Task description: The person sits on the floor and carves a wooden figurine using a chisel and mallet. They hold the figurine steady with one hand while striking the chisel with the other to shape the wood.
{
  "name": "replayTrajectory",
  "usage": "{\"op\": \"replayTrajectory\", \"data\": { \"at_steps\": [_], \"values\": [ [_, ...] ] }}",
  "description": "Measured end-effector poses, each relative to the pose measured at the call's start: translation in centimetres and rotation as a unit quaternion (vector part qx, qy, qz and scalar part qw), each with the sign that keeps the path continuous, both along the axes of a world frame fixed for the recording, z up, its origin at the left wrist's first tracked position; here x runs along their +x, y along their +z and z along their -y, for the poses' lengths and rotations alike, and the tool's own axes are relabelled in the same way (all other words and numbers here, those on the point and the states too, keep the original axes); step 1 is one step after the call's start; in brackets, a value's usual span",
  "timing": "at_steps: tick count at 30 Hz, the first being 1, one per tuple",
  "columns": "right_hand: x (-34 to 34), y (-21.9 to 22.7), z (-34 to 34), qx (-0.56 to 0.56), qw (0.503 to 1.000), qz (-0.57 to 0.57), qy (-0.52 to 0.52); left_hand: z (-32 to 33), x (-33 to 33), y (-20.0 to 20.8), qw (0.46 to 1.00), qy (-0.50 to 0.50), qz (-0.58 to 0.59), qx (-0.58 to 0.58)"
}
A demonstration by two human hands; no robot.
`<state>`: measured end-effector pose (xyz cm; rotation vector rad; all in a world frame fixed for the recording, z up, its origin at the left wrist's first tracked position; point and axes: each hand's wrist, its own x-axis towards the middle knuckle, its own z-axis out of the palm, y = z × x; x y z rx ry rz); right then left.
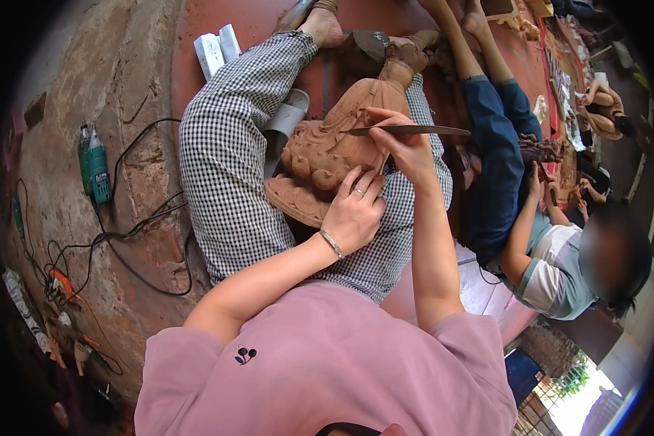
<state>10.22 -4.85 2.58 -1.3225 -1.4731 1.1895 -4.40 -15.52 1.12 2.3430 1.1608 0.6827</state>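
Observation:
A reddish-brown carved figure (363, 102), apparently of wood, lies tilted between my legs. Rounded curls and a fluted base show at its near end. My left hand (356, 214) presses on that near part with bent fingers, gripping it; a ring and a bracelet are on this hand and wrist. In my right hand (407, 149) is a long, thin, dark file (439, 130), pinched between thumb and fingers. It lies crosswise just above the figure's carved folds. Whether the file touches the surface I cannot tell.
Green-and-black rotary power tools (98, 167) with black cables (123, 232) lie on the rough ledge at left. A grey slipper (289, 112) sits beside my leg. White blocks (216, 51) stand beyond my knee. At right, a co-worker (559, 261) handles another dark carving (539, 149).

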Motion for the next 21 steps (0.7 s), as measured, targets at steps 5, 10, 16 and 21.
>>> {"op": "replayTrajectory", "data": {
  "at_steps": [5,10,16,21],
  "values": [
    [1.0,0.7,0.1,-0.071,0.983,-0.076,-0.155,0.0,0.3,0.0,1.0,0.006,0.013,0.007],
    [1.0,0.1,-1.0,0.041,0.997,0.064,-0.014,0.0,0.2,0.1,1.0,0.002,0.002,0.0],
    [0.1,1.5,-3.1,0.046,0.971,0.22,0.082,0.1,0.2,0.0,1.0,0.002,-0.002,-0.003],
    [-0.3,1.8,-4.4,0.02,0.959,0.266,0.095,0.0,0.1,-0.1,1.0,-0.003,-0.01,-0.012]
  ]
}}
